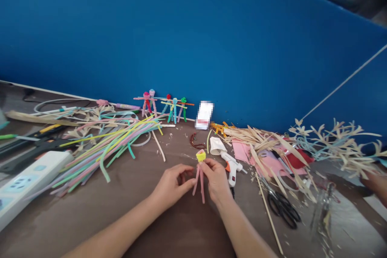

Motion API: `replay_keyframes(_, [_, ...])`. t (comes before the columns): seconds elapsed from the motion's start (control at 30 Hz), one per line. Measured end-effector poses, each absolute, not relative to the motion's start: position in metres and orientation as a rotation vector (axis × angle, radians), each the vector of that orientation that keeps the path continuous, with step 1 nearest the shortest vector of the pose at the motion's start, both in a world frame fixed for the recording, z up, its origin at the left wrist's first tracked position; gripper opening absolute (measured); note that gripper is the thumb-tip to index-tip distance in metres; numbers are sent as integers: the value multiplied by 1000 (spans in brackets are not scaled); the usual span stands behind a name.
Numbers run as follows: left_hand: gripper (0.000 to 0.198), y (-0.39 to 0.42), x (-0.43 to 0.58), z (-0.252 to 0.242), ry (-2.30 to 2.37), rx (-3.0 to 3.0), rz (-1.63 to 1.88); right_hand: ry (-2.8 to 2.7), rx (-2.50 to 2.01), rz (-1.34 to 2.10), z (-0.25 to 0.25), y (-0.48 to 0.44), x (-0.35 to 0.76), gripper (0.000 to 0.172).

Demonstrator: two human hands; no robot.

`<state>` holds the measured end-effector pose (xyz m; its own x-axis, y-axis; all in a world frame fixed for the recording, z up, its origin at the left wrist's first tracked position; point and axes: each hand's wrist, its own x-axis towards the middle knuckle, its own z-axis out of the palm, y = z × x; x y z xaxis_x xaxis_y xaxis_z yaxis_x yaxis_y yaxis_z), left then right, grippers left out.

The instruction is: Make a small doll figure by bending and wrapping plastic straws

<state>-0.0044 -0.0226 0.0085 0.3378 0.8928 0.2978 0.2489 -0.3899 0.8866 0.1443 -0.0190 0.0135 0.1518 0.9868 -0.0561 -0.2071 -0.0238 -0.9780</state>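
Observation:
A small pipe-cleaner figure (202, 185) stands upright in front of me, with pink legs hanging down and a yellow band wound around its pink head. My right hand (216, 179) pinches it just below the head. From the other side, my left hand (175, 181) comes close to the pink legs. Its fingers are curled but apart from the thumb, and the thumb tip is at or very near one leg; whether it touches I cannot tell. Just beyond my right hand lies a white glue gun (232, 169) with an orange trigger.
Finished pipe-cleaner figures (173, 109) stand along the blue partition (181, 40). Loose pipe cleaners (121, 141) and a white power strip (33, 185) lie left. Right are straw-coloured strips (248, 135), black-handled scissors (284, 207), a thin stick (269, 213) and another person's hand (376, 183).

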Motion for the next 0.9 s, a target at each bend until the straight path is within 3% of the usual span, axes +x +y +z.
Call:
replay_keyframes(0.23, [39,-18,10,-4,754,1256,902,-978,-1131,1264,14,-25,133,14])
replay_keyframes(0.43, [28,-17,3,8,732,1097,965,-989,-1078,1410,7,-22,137,22])
replay_keyframes(0.9, [25,-9,-5,4,770,944,951,-1130,-1187,1534,9,-24,138,27])
